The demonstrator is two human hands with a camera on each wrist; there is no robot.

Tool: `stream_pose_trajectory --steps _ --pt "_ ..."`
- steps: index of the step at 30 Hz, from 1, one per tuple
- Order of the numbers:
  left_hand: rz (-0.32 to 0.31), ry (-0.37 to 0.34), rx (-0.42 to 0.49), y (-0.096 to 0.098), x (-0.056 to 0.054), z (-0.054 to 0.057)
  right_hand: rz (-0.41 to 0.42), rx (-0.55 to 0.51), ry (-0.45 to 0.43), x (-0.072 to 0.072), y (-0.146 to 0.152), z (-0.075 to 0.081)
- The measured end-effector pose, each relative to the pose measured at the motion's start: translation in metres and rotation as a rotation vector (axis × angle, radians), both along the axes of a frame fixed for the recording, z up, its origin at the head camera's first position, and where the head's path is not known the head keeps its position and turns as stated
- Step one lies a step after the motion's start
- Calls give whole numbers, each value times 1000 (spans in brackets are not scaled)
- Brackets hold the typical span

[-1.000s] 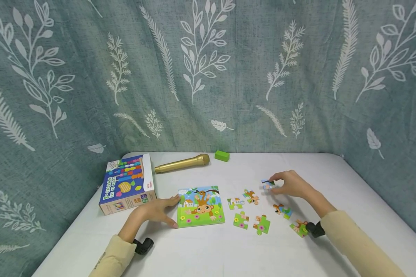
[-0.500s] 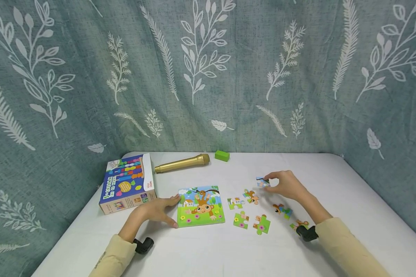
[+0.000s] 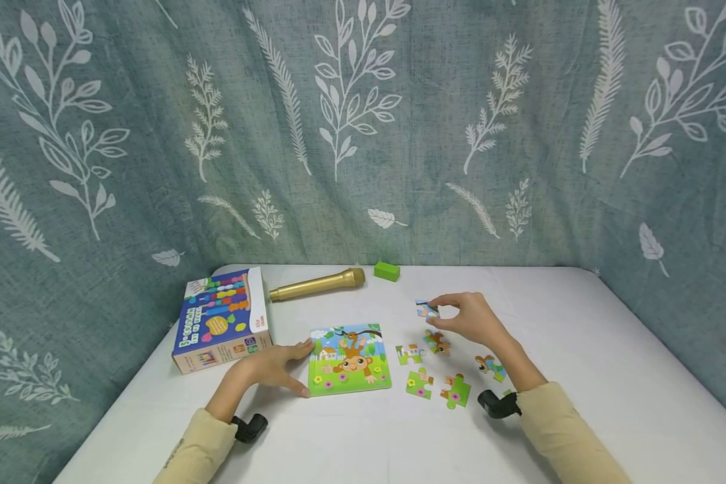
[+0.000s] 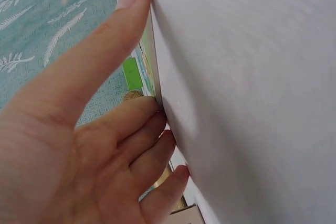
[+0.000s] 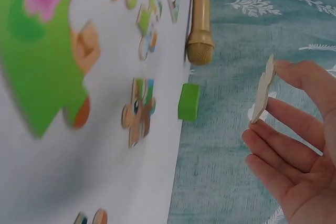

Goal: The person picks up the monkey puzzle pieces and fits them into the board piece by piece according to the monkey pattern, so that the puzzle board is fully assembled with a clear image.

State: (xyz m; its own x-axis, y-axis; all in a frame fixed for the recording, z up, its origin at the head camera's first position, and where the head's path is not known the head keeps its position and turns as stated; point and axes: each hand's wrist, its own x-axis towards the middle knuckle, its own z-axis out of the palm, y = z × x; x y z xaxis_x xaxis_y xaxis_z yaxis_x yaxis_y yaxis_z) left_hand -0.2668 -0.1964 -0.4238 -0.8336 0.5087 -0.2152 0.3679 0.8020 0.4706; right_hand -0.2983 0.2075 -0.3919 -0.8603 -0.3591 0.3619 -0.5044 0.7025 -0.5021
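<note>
My right hand [image 3: 473, 319] pinches a jigsaw piece [image 3: 423, 308] between thumb and fingertips, above the table behind the loose pieces. Blue sky and a dark branch are printed on it; its pale back and edge show in the right wrist view. My left hand [image 3: 272, 368] rests at the left side of a square monkey puzzle board [image 3: 351, 363], thumb at the near corner and fingers at the far one. In the left wrist view the thumb [image 4: 131, 3] and fingers touch the board's edge, fairly straight. Several loose jigsaw pieces [image 3: 420, 384] lie right of the board.
A blue game box [image 3: 220, 316] stands at the left, behind my left hand. A gold toy microphone [image 3: 317, 286] and a green block [image 3: 387, 271] lie near the table's back edge. Patterned curtain [image 3: 363, 202] hangs around the white table [image 3: 351, 444].
My right hand has carried the pinched piece leftward and slightly up, from beyond the right-hand pieces to behind the monkey-face piece. The left hand and board have stayed put.
</note>
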Motion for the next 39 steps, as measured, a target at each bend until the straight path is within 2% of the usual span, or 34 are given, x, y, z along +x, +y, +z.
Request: stream_pose_trajectory --steps 19,26,31,35,39 --pt "2 -13 2 1 -1 -1 40 -81 -64 2 -46 6" --pt "26 -5 -6 1 -2 -3 55 -104 -135 -1 -67 12" --pt "21 -16 -3 2 -2 -5 84 -107 -167 -4 -81 14" --pt "23 -13 -8 2 -1 -5 112 -78 -161 -6 -92 10" --pt "22 1 -21 2 -1 -4 97 -36 -180 -8 -99 2"
